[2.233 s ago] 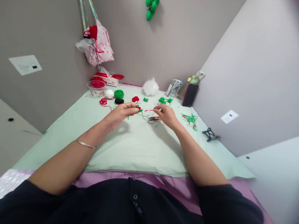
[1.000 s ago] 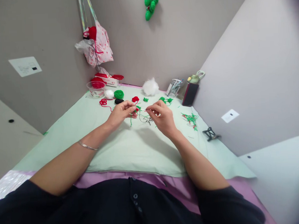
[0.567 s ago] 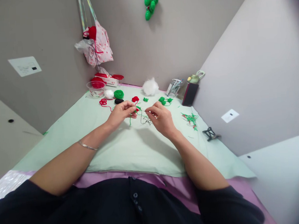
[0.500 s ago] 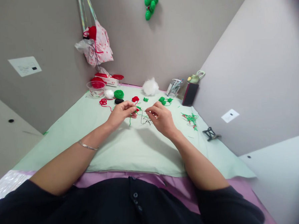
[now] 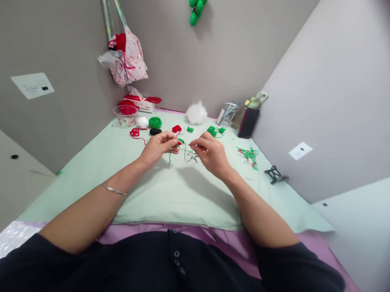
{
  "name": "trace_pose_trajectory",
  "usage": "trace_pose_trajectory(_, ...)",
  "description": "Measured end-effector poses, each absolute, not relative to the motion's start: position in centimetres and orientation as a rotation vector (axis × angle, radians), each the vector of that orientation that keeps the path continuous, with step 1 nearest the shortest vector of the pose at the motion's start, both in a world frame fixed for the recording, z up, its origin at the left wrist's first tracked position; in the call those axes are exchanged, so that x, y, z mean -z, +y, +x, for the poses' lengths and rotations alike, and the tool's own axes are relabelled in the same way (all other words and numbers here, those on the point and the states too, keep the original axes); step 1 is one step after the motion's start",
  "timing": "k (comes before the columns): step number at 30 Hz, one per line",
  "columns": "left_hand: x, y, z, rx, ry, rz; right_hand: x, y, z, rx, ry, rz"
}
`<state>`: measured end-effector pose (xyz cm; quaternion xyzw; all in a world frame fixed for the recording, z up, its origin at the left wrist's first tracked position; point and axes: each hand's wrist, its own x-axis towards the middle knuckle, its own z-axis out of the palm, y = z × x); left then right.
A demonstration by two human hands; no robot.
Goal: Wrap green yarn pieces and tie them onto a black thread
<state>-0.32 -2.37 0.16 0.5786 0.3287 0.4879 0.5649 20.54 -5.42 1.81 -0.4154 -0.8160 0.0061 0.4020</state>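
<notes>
My left hand [image 5: 159,148] pinches a small green and red yarn piece [image 5: 180,142] between thumb and fingers, above the pale green cloth. A green strand hangs below those fingers. My right hand [image 5: 211,153] is closed in a pinch just right of the piece; a thin light tool, perhaps a needle or hook, shows between its fingertips and the yarn piece. Dark thread [image 5: 191,156] trails between the two hands. Beyond them lie a red yarn bundle [image 5: 176,129] and a small green yarn piece [image 5: 190,129].
Behind my left hand are a green yarn ball [image 5: 155,123], a white ball [image 5: 142,122] and a clear tub [image 5: 126,118]. White stuffing [image 5: 196,113], a pen holder [image 5: 227,114] and a dark phone-like object [image 5: 248,122] stand farther back. Green scraps [image 5: 248,155] lie right.
My right hand has shifted very slightly, and the dark thread between the hands hangs a little differently. My left hand looks the same.
</notes>
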Motion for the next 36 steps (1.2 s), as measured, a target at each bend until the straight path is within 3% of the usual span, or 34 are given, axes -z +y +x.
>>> trace_pose_trajectory(36,-0.11,-2.22,-0.36,-1.137,0.764,1.359,-1.94,-5.57,20.34,0.047,-2.077,-1.015)
